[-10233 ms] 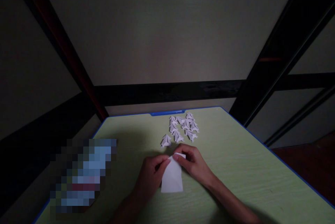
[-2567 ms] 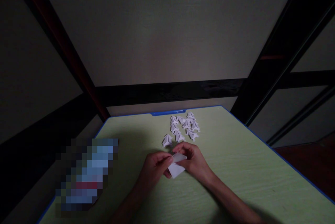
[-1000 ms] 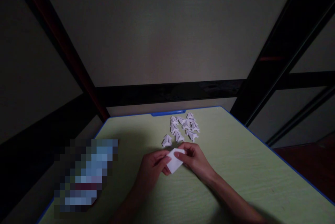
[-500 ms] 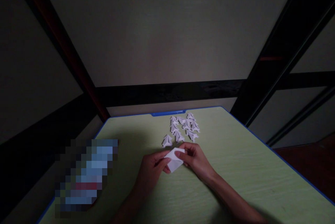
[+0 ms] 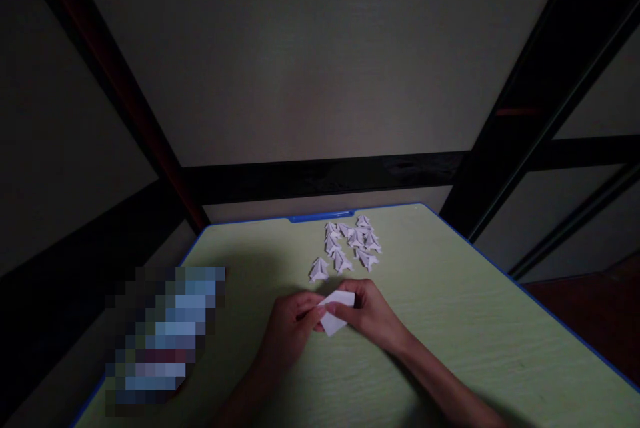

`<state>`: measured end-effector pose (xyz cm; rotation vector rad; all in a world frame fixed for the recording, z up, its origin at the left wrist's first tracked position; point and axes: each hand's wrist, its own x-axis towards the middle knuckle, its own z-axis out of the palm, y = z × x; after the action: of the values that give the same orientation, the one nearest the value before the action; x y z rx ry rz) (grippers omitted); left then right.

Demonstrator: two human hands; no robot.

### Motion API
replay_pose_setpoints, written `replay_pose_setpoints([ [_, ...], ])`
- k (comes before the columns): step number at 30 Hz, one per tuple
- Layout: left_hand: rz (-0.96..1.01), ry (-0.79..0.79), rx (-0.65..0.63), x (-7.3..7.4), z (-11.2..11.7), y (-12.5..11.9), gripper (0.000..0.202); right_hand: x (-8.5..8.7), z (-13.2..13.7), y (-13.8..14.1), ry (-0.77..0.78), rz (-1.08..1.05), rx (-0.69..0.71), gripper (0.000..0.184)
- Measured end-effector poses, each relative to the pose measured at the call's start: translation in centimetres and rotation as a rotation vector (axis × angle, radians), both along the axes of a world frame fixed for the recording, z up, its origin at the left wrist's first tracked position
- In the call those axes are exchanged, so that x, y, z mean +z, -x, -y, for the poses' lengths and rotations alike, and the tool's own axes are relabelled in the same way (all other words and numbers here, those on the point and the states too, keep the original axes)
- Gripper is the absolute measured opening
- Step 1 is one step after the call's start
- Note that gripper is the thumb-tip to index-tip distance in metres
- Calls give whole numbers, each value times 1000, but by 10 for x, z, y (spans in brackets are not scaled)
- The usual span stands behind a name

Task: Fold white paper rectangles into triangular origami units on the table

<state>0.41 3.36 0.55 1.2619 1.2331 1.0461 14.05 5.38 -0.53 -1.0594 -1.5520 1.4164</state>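
A small folded piece of white paper (image 5: 336, 327) is held between both hands, above the near middle of the table. My left hand (image 5: 293, 323) pinches its left corner, thumb on top and fingers behind. From the other side my right hand (image 5: 373, 313) grips it, with the thumb pressed flat on the upper face close to the left thumb. The fingers behind the paper are partly hidden. Just beyond the hands lie several folded white paper figures (image 5: 342, 261), shaped like small frogs. One paper figure (image 5: 319, 271) sits apart at the front left of the group.
The light green table (image 5: 480, 321) has a blue edge and a blue handle piece (image 5: 323, 217) at the far side. A pixelated, blurred object (image 5: 175, 335) lies at the left. A pale panelled wall (image 5: 320, 81) with dark bands rises behind the table.
Both hands still hold the paper, which has come slightly nearer to me. My right thumb has slid left and down across it, towards the left thumb.
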Motion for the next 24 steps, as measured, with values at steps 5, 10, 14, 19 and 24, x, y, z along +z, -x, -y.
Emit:
replay_pose_setpoints([
  [5,12,4,-30,-3,0,2,12,0,3,2,9,19,-42,16],
  [10,5,-8,-53,-5,-1,3,13,-1,2,3,36,-29,-38,19],
  [14,8,-4,-72,-6,-2,3,13,0,2,3,25,-34,-28,25],
  [19,-2,8,-59,-9,-4,2,14,0,2,3,-23,-30,-33,26],
  [24,45,39,-15,-10,-7,5,19,-2,-5,-3,91,-313,-5,26],
])
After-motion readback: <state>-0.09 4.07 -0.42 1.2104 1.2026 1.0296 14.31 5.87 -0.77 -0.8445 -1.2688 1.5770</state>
